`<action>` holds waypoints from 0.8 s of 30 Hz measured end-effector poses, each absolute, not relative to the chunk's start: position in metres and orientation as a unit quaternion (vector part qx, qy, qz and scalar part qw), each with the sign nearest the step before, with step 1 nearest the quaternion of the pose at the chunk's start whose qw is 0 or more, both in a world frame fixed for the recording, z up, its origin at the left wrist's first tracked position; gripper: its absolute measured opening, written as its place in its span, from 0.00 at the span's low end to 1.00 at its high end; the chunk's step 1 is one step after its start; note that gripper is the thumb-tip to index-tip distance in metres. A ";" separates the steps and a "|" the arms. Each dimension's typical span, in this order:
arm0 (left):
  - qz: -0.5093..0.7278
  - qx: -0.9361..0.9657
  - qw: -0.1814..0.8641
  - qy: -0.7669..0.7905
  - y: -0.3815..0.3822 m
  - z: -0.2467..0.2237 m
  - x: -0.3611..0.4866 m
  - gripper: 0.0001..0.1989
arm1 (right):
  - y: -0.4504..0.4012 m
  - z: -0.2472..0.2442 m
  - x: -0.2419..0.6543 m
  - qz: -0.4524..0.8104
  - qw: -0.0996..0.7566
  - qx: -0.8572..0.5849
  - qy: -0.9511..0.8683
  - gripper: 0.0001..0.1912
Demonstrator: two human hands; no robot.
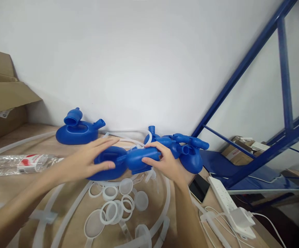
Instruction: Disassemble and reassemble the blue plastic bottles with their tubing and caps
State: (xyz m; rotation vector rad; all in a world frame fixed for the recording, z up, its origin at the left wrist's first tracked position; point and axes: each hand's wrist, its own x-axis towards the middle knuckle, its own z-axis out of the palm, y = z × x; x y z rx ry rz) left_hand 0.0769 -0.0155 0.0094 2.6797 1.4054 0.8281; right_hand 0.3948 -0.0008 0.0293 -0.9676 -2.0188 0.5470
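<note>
My left hand [92,160] is stretched out with thumb and fingers apart, over the left side of a blue plastic urinal bottle [105,175]. Whether it touches the bottle is hard to tell. My right hand [163,160] curls its fingers and thumb around a rounded blue plastic piece [139,160], which lies against the bottle's right end. In front of both hands are loose translucent white rings [110,193] and round caps with straps, such as this cap [141,200].
Another blue bottle [77,135] stands back left, with a wide-mouthed blue piece on it. More blue parts [190,160] are heaped at the right. Around them are clear tubing [71,210], a plastic water bottle [27,164], cardboard box [7,96], phone [199,187], power strip [224,196] and blue rack [242,69].
</note>
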 end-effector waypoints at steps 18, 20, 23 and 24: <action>0.265 0.782 0.034 0.564 -0.014 0.035 0.042 0.41 | 0.028 -0.014 0.379 0.101 0.288 -0.431 -0.849 0.31; 0.256 0.760 -0.046 0.595 -0.016 0.032 0.040 0.38 | 0.036 -0.028 0.368 0.067 0.259 -0.439 -0.857 0.36; 0.232 0.754 -0.091 0.608 -0.021 0.025 0.052 0.35 | 0.044 -0.045 0.353 0.044 0.242 -0.454 -0.856 0.37; 0.240 0.755 -0.075 0.606 -0.021 0.021 0.059 0.36 | 0.046 -0.048 0.350 0.038 0.251 -0.459 -0.851 0.36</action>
